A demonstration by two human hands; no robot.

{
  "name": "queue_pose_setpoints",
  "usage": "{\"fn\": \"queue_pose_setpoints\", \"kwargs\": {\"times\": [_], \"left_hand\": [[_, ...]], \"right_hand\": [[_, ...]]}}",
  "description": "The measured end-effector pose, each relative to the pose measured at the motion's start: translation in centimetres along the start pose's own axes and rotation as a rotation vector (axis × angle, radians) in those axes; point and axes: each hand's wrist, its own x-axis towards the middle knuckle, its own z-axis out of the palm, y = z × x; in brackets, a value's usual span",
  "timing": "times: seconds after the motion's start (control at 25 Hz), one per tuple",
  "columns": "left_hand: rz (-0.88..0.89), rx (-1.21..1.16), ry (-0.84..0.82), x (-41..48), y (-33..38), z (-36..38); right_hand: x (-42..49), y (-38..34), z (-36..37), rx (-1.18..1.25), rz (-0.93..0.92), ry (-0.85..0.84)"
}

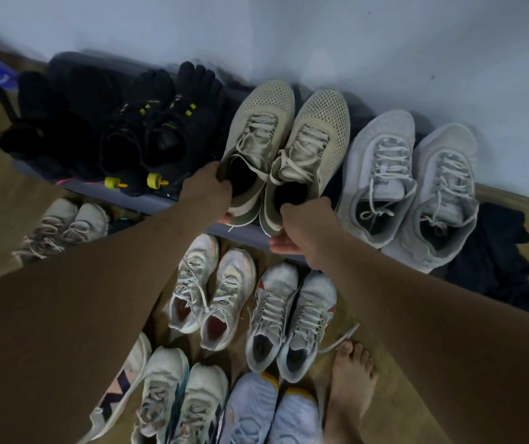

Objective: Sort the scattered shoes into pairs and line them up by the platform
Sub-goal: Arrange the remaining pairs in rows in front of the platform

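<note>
A pair of olive-beige mesh sneakers lies side by side on the grey platform [250, 236], toes toward the wall. My left hand [207, 192] grips the heel collar of the left olive sneaker [256, 136]. My right hand [301, 227] grips the heel of the right olive sneaker [312, 145], fingers curled under the sole. To the right sits a pale grey sneaker pair [410, 184]. To the left a black toe-shoe pair with yellow toggles [160, 129] and other black shoes [61, 100] rest on the platform.
On the wooden floor below the platform stand several light sneaker pairs: a white pair [211, 293], a grey-white pair with red marks [292, 318], a beige pair [64, 227] at left, and more at the bottom edge. A dark cloth [497, 261] lies right. A bare foot [351, 389] stands near.
</note>
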Motion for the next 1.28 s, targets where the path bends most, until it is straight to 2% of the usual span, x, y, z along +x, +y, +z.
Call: {"fn": "queue_pose_setpoints", "kwargs": {"times": [0.04,0.16,0.24,0.28,0.36,0.44,0.48,0.56,0.64,0.68,0.88,1.0,1.28], "left_hand": [[0.002,-0.056,-0.037,0.1,-0.2,-0.1],[-0.045,-0.347,-0.178,-0.5,-0.7,-0.1],[-0.134,-0.563,-0.293,-0.9,-0.8,-0.3],[-0.148,-0.562,-0.289,-1.2,-1.0,-0.6],[-0.043,-0.303,-0.090,-1.1,-1.9,-1.7],[0.124,0.009,0.209,-0.9,-3.7,-3.4],[0.141,0.064,0.314,-0.6,-4.8,-4.6],[0.006,0.044,0.434,0.2,-7.2,-6.5],[-0.230,-0.110,0.418,1.2,-9.0,-7.6],[-0.301,-0.199,0.372,1.8,-9.8,-7.9],[-0.314,-0.435,0.141,4.5,-11.8,-8.1],[-0.293,-0.464,0.000,5.6,-11.3,-7.7],[-0.304,-0.230,0.028,8.2,-9.3,-8.8]], "right_hand": [[0.3,-0.1,-0.1,0.044,0.020,0.026],[-0.2,-0.4,-0.9,-0.056,0.042,0.077],[-0.5,-0.9,-1.7,-0.267,-0.101,0.220],[-1.1,-1.1,-1.8,-0.397,-0.257,0.299],[-2.2,-2.3,-0.7,-0.587,-0.620,0.346],[-2.3,-4.0,2.2,-0.859,-0.804,0.275],[-1.6,-4.6,4.1,-1.005,-0.771,0.249],[-0.1,-5.7,7.0,-1.122,-0.529,0.234],[1.8,-5.9,8.2,-1.110,-0.315,0.226],[2.6,-5.7,8.4,-1.124,-0.286,0.226],[5.1,-4.4,8.5,-1.249,-0.401,0.268],[6.0,-4.3,8.9,-1.271,-0.383,0.290],[6.6,-4.1,9.8,-1.243,-0.348,0.352]]}}
